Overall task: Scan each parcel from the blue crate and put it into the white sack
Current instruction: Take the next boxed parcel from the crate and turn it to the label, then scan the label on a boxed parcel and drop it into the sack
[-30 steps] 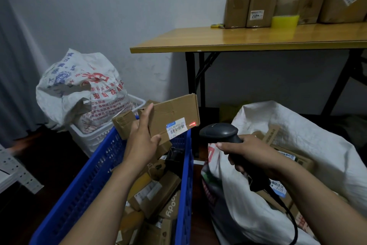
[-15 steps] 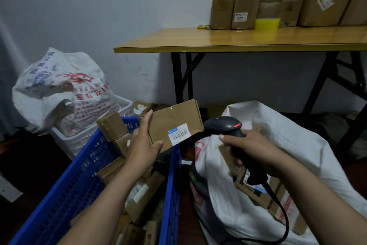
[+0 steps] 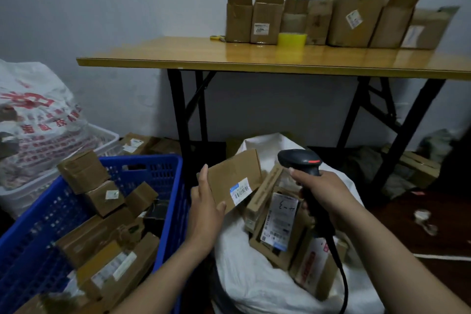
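Note:
My left hand (image 3: 205,208) holds a flat brown cardboard parcel (image 3: 233,175) with a white barcode label, tilted over the mouth of the white sack (image 3: 244,275). The fingers lie along its left edge and the thumb is under its lower edge. My right hand (image 3: 322,192) grips the handle of a black barcode scanner (image 3: 299,159), just right of the parcel, with its cable hanging down. Several parcels lie inside the sack. At the lower left, the blue crate (image 3: 163,181) holds several brown parcels.
A wooden folding table (image 3: 229,59) with black legs stands behind the sack, carrying several open cartons and a yellow tape roll (image 3: 291,39). A printed white bag (image 3: 33,120) sits in a white basket (image 3: 107,135) at far left. Boxes lie on the floor under the table.
My left hand has carried the parcel right, from above the blue crate to over the sack's opening. The red scan dot seen on the parcel a second ago is gone. My view has turned right.

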